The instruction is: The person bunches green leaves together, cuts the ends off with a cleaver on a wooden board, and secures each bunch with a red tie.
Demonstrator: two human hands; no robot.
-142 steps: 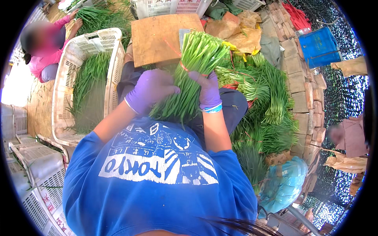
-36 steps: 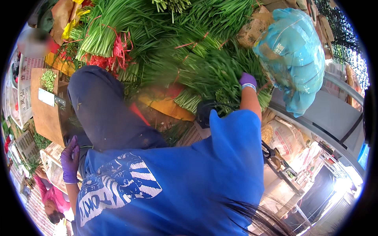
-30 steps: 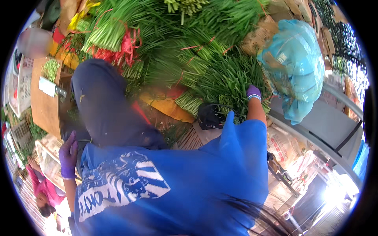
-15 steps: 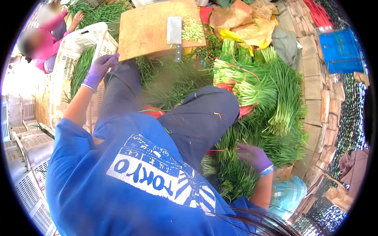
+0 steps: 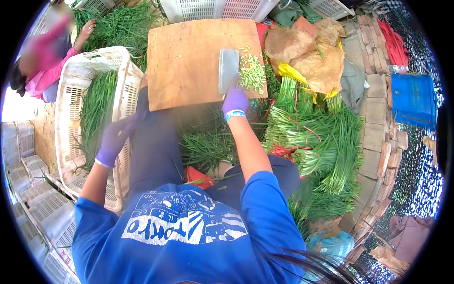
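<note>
Purple-gloved, my right hand (image 5: 235,100) is closed round the cleaver's handle at the near edge of the wooden cutting board (image 5: 184,61). The broad blade of the cleaver (image 5: 228,71) lies flat on the board, pointing away from me. Right beside the blade is a pile of chopped pale-green stem pieces (image 5: 252,75). My left hand (image 5: 113,141), also gloved, is lowered between my left leg and the white plastic crate (image 5: 124,54). Its fingers look stretched out, somewhat blurred, and nothing shows in them. Long green leaves (image 5: 99,97) lie in that crate.
Tied bundles of green stalks (image 5: 326,142) are stacked on the right beside a row of bricks (image 5: 371,137). Loose greens (image 5: 208,146) lie between my legs. Another person in a pink sleeve (image 5: 47,80) sits at far left. Brown sacking (image 5: 317,57) lies far right.
My right hand has swung from the bundles at lower right up to the cleaver and gripped its handle. My left hand has left the board's corner and dropped toward me. The view has shifted.
</note>
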